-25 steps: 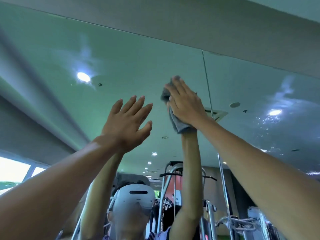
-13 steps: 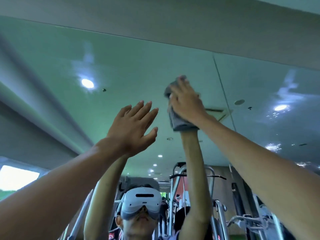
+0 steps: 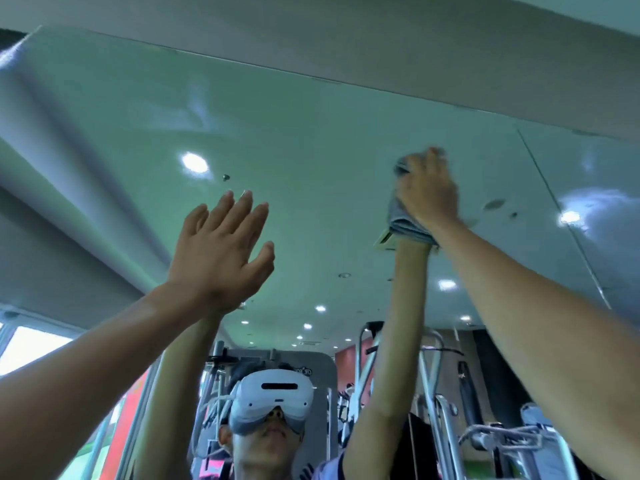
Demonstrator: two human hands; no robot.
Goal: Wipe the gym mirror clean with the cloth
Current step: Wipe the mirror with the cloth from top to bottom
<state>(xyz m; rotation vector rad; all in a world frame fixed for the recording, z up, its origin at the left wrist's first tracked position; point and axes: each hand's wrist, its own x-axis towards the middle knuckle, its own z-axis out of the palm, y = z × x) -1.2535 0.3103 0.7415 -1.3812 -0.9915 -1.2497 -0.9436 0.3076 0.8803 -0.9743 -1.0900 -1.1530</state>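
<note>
Task surface: one wall mirror, made of two panels that meet at one thin seam at 3 o'clock of the view. Two hands are raised in front of the left panel. The right hand, at 2 o'clock, lies over the single grey cloth and presses it against the glass. The cloth is bunched, with folds showing below the palm and one edge above the fingers. Motion blur prevents telling whether the fingers curl round it. The left hand, at 9 o'clock, holds nothing. Its palm faces the glass with all fingers straight and slightly spread; contact with the glass cannot be confirmed. Reflected in the mirror: one white headset at 6 o'clock, chrome gym machine frames at 5 o'clock, and several recessed ceiling lights.
</note>
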